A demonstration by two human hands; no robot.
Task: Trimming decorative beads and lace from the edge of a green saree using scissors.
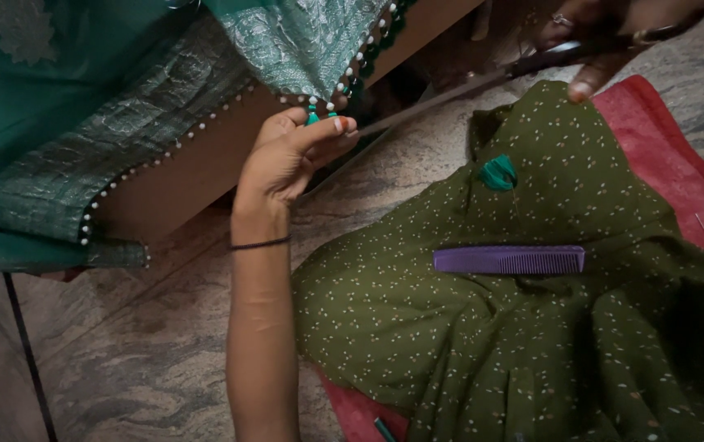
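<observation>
My left hand [290,155] pinches a small teal tassel [313,117] that hangs from the beaded edge of a green brocade cloth [106,98]. My right hand [593,37] at the top right grips a pair of scissors [483,78]. Their long blades point left and reach almost to the tassel. A purple comb [509,259] lies on my lap over the olive dotted dress [532,327]. A bundle of teal thread [498,173] rests higher up on the same dress.
The green cloth drapes over a brown wooden board [196,164]. A red cloth [671,164] lies under me on the mottled stone floor [122,360]. A dark cord [28,352] crosses the floor at the left.
</observation>
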